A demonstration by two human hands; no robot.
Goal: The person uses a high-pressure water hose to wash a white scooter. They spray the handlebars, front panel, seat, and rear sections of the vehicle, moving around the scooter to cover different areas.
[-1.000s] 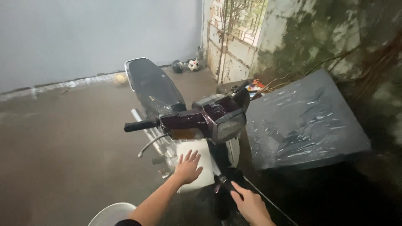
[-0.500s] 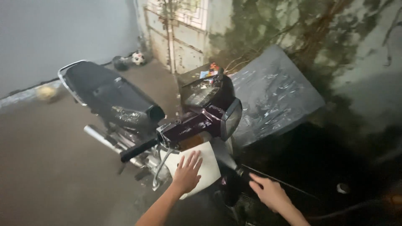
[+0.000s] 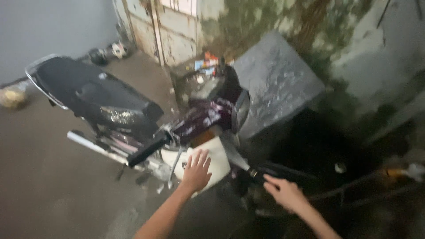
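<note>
You stand in front of a small motorbike (image 3: 133, 119) that rests on the concrete floor (image 3: 53, 194), with its black seat (image 3: 93, 99) to the left of the handlebar and a grey sheet-covered block (image 3: 276, 82) to the right of it. Your left hand (image 3: 197, 170) lies flat on the white front panel (image 3: 217, 161), just under the handlebar, with the fingers (image 3: 201, 157) spread apart and gripping nothing. Your right hand (image 3: 285, 192) is at the dark grip (image 3: 265, 173) on the right of the handlebar; the fingers seem to touch it, but you cannot tell if they close around it, because the picture is blurred there.

The motorbike is probably heavy and stiff, and it can tip to one side if you push it off balance. The white panel looks like thin plastic, so it can bend or crack under hard pressure; it also looks smooth, maybe slippery. The two handlebar grips, this one and the black grip (image 3: 148, 148) on the left of the handlebar, are the safer places to hold, since they are rubbery and made for hands.

The front wheel, below the handlebar, is lost in shadow. The stand is not visible, so you cannot say how the machine is supported. The small things far behind the seat (image 3: 104, 51) are too blurred to name.
</note>
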